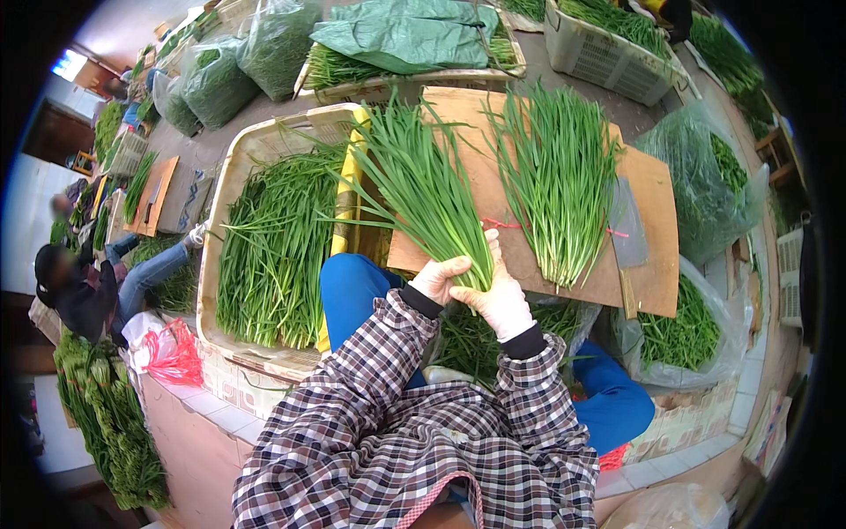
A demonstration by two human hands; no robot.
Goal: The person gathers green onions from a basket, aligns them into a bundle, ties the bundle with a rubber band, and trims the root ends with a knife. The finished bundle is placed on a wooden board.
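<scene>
My left hand (439,280) and my right hand (500,299), both in pale thin gloves, close around the stem end of a bunch of green garlic chives (429,192). Its leaves fan up and left over the edge of a wooden board (648,218). A second chive bunch (562,178) lies on the board, with a pink tie string (503,225) showing at its left side and another end at its right. Beside it rests a cleaver (626,231) with a wide blade, its handle towards me. Left of the board, loose chives (277,251) fill much of a plastic crate (213,264).
A crate under green sheeting (403,36) stands beyond the board. Plastic bags of greens (694,178) flank its right side. Pink strings (173,354) and tied bunches (112,423) lie at left. A co-worker in dark clothes (82,291) sits far left, legs extended towards the crate.
</scene>
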